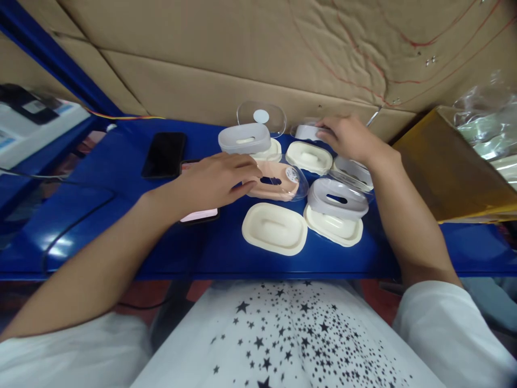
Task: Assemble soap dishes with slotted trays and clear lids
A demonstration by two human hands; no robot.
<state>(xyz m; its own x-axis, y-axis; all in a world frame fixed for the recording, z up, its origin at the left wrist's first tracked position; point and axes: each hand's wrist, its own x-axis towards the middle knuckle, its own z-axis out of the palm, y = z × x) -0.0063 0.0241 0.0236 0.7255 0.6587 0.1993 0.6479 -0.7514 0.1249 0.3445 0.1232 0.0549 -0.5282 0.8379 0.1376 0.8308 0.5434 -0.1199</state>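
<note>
My left hand [220,177] reaches over the left end of a peach oval cover [278,188], thumb at its near side and fingers on top. A clear plastic shell with a round printed sticker [291,174] lies over that cover's right end. My right hand [349,137] is at the back, its fingertips pinching the edge of a small white roll-like piece [307,132]. Around them lie a cream oval tray [274,229], another cream tray [309,157], a grey slotted cover [244,138] and a second grey cover [337,198] on a cream tray [335,225].
A clear lid with a white round sticker [260,116] leans against the cardboard wall [202,48]. A black phone [165,154] lies left on the blue table [100,215], and another phone [200,215] is partly under my left arm. A cardboard box [456,167] stands right, beside clear plastic packaging [488,124].
</note>
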